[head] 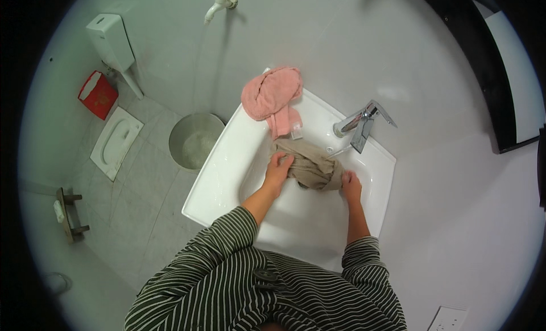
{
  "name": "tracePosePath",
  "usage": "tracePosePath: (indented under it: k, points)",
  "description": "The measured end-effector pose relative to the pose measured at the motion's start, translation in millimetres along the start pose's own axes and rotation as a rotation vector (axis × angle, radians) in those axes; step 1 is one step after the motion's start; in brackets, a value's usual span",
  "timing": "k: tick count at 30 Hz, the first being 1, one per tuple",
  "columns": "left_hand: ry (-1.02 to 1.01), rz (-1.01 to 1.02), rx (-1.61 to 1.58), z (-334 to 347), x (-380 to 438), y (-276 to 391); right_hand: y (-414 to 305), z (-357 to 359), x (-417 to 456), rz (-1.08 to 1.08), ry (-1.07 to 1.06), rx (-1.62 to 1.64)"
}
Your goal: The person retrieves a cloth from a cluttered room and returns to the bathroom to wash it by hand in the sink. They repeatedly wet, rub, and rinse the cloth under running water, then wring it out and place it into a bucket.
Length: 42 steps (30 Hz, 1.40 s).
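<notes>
A wet grey-brown cloth (313, 164) lies bunched in the white washbasin (213, 177). My left hand (279, 171) grips its left end, thumb and fingers on the folds. At the cloth's right end, my right hand (350, 183) has its fingers closed on the edge. Water runs from the chrome basin tap (356, 124) onto the cloth between both hands. A pink towel (273, 94) is heaped on the basin's back left corner, its lower part with a white tag hanging inside near the grey-brown cloth. The drain is partly hidden under the cloth.
Left of the basin, a metal bucket (196, 141) holds water under a white wall tap (219, 5). Farther left are a squat toilet (116, 143), a red bin (99, 96), a cistern (111, 43) and a small wooden stool (67, 215). A black-framed mirror (490, 70) hangs at right.
</notes>
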State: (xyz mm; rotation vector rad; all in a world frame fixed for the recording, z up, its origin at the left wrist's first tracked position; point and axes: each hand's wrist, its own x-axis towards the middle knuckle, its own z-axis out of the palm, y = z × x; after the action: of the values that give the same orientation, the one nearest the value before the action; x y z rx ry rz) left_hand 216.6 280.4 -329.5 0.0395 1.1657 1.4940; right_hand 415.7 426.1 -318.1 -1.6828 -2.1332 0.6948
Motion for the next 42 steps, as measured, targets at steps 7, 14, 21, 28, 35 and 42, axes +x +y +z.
tracePosePath:
  k: [7,14,21,28,35,42]
  points:
    - [0.049,-0.362,-0.175,9,-12,7,-27,104,-25,0.077,0.024,0.284]
    - [-0.297,0.325,-0.046,-26,29,-29,-161,56,-122,-0.44,-0.137,0.233]
    - [-0.12,-0.029,-0.021,19,-16,-25,-29,58,-10,-0.214,0.085,-0.257]
    - [0.019,-0.361,-0.039,16,-20,12,-32,99,-40,-0.224,-0.005,0.031]
    - [-0.573,-0.196,-0.74,-22,56,-70,-144,52,-114,-0.501,-0.126,0.284]
    - [-0.033,-0.098,-0.014,16,-3,-34,-40,70,1,-0.277,-0.02,-0.234]
